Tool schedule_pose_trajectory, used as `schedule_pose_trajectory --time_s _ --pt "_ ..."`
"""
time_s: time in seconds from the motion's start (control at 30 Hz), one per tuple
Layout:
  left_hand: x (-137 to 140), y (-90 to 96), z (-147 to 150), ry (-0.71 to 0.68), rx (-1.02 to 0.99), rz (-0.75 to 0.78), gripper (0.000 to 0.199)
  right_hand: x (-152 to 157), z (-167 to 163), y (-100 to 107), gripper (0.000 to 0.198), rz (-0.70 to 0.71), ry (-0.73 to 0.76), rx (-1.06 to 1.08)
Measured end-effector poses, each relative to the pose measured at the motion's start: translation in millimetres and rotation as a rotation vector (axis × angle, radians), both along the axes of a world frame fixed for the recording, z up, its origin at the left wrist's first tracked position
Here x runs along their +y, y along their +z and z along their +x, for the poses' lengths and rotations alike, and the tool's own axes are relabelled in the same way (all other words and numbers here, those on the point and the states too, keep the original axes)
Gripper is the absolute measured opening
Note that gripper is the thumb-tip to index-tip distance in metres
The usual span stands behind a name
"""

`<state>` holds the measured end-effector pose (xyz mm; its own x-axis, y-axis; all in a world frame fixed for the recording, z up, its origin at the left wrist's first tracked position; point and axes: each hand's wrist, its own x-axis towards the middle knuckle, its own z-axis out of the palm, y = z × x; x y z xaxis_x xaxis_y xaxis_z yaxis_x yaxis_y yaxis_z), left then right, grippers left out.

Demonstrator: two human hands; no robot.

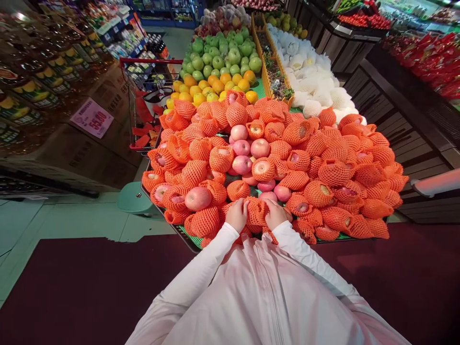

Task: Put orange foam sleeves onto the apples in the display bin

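Note:
Between my two hands is an orange foam net sleeve (256, 212), gripped at its left side by my left hand (237, 215) and at its right side by my right hand (276, 214). Both hands have their fingers closed on the mesh. Whether an apple sits inside the sleeve is hard to make out. Just beyond my hands lie bare pink apples (242, 164), among them a few near my right fingertips. All around is a heap of apples in orange foam nets (334, 172). One bare apple (199, 198) rests to the left of my left hand.
Oranges (217, 86) and green fruit (233, 55) are piled behind the apples, with white-netted fruit (323, 88) at the right. A shopping cart (124, 105) and a green stool (134, 197) stand to the left. Oil bottles on cartons (108, 143) line the far left.

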<state>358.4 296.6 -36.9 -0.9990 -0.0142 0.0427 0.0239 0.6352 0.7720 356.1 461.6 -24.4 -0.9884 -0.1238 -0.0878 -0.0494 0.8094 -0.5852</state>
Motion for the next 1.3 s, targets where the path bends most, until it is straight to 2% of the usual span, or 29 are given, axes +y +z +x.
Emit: schedule_pose_trajectory --time_s 0.17,0.3,0.4,0.5,0.6,0.7,0.77,0.87,0.97,1.03,1.13,1.2,1.3 --pt "0 -2.8 16 0.001 0.020 0.022 0.028 -4 12 1 0.062 -0.032 -0.011 -0.028" --pt "1 -8.7 28 -0.005 -0.012 0.174 0.034 -7 24 7 0.058 -0.065 0.023 -0.008" --pt "-1 -8.0 35 -0.007 -0.050 0.317 0.037 -7 29 15 0.051 -0.179 0.062 0.001" --pt "-4 2.4 41 0.034 -0.019 0.488 0.038 -4 29 25 0.034 -0.387 0.063 0.078" --pt "-9 19.5 46 0.083 0.041 0.633 0.038 -4 31 29 0.031 -0.665 0.021 0.063" --pt "-16 35.4 49 0.078 0.090 0.666 0.033 -10 38 23 0.040 -1.028 -0.024 -0.220" --pt "-20 42.5 49 0.049 0.090 0.644 0.030 -17 45 15 0.053 -1.256 -0.108 -0.444" --pt "-25 46.6 47 0.006 -0.001 0.679 0.027 -22 54 9 0.074 -1.439 -0.237 -0.607" --pt "-24 44.5 44 0.036 -0.145 0.894 0.028 -21 58 13 0.075 -1.461 -0.258 -0.607" --pt "-20 41.9 42 0.053 -0.263 1.078 0.036 -18 59 18 0.071 -1.430 -0.280 -0.568" --pt "-9 39.0 41 -0.010 -0.463 1.290 0.049 -11 60 20 0.066 -1.365 -0.397 -0.509" --pt "-1 37.3 42 -0.052 -0.525 1.378 0.055 -7 60 20 0.060 -1.303 -0.453 -0.457" --pt "6 33.3 46 -0.083 -0.507 1.415 0.059 -1 58 23 0.049 -1.221 -0.399 -0.334"
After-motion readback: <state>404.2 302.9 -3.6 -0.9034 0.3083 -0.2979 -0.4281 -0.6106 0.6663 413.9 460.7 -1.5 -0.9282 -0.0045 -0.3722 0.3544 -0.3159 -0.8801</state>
